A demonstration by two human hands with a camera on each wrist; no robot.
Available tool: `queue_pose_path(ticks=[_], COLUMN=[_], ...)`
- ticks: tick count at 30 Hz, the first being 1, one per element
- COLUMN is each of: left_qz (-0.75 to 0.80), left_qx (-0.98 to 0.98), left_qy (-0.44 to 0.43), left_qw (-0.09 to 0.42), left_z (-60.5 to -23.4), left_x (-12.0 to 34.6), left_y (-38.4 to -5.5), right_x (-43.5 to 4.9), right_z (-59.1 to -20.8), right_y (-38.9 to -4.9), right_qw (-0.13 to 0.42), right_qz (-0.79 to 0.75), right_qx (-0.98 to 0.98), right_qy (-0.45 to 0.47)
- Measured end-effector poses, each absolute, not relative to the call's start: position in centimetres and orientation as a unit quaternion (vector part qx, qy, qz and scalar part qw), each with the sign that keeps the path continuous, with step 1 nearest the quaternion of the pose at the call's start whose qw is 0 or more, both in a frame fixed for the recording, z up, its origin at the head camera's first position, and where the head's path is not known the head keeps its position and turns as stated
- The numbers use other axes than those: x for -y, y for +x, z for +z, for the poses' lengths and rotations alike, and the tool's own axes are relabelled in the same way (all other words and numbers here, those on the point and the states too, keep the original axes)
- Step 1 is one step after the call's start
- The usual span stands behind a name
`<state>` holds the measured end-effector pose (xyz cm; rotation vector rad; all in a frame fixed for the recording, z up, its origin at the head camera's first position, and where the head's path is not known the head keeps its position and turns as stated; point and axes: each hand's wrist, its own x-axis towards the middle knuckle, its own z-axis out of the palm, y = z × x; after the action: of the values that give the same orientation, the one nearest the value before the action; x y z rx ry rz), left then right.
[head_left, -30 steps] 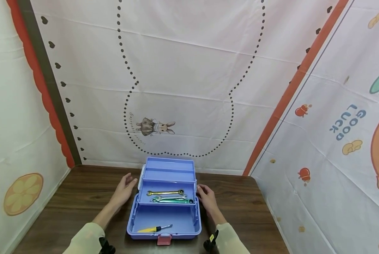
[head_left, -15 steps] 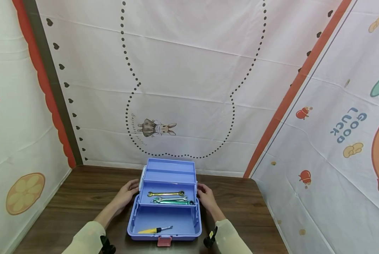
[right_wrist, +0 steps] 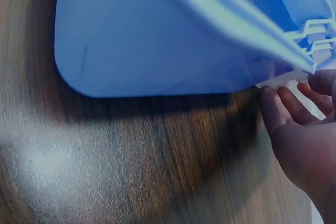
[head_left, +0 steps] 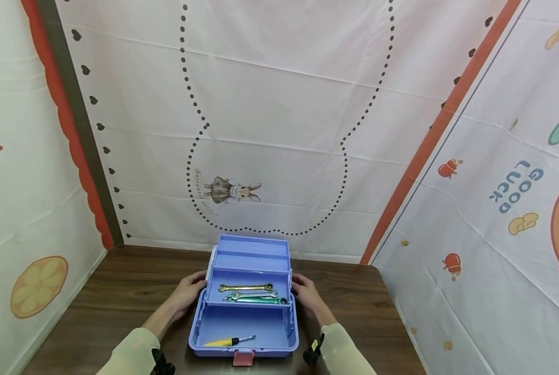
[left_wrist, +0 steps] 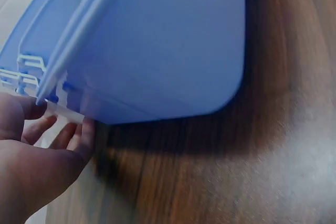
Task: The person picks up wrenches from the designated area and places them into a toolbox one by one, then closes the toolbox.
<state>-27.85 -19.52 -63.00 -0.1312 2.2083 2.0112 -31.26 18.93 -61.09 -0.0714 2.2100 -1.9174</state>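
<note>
A blue toolbox (head_left: 242,325) stands unfolded on the table, its lid and tray (head_left: 234,276) raised at the back. In the tray lie a gold wrench (head_left: 244,287), a silver wrench (head_left: 261,295) and a green wrench (head_left: 256,300). A yellow-handled screwdriver (head_left: 222,342) is on the box floor. My left hand (head_left: 186,294) grips the toolbox's left rear, thumb by the hinged links and fingers behind, as the left wrist view shows. My right hand (head_left: 308,298) holds the right rear corner likewise; its fingertips are partly hidden behind the box.
The dark wooden table (head_left: 354,312) ends at a white printed cloth (head_left: 270,130) just behind the toolbox. More cloth hangs at left and right. A pink latch (head_left: 243,358) sits on the box's front.
My left hand has come in from the left, from apart to touching the toolbox's rear side. My right hand stays at its side. The tools have not moved in the box.
</note>
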Motion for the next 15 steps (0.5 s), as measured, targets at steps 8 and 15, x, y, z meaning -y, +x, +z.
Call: queue_pose_path(ticks=[8,15], left_qz=[0.654,0.65], left_qx=[-0.753,-0.757], left_qy=[-0.041,-0.042], left_qw=[0.062,0.055], left_z=[-62.57,-62.52], left_x=[19.46,19.57], left_y=[-27.77,-27.78], right_x=[-18.62,-18.46], right_z=[-61.25,-61.29], right_y=[-31.42,-31.29], right_qw=[0.087,0.073], right_qz=[-0.654,-0.651], right_qx=[-0.751,-0.755], right_qy=[-0.034,-0.024])
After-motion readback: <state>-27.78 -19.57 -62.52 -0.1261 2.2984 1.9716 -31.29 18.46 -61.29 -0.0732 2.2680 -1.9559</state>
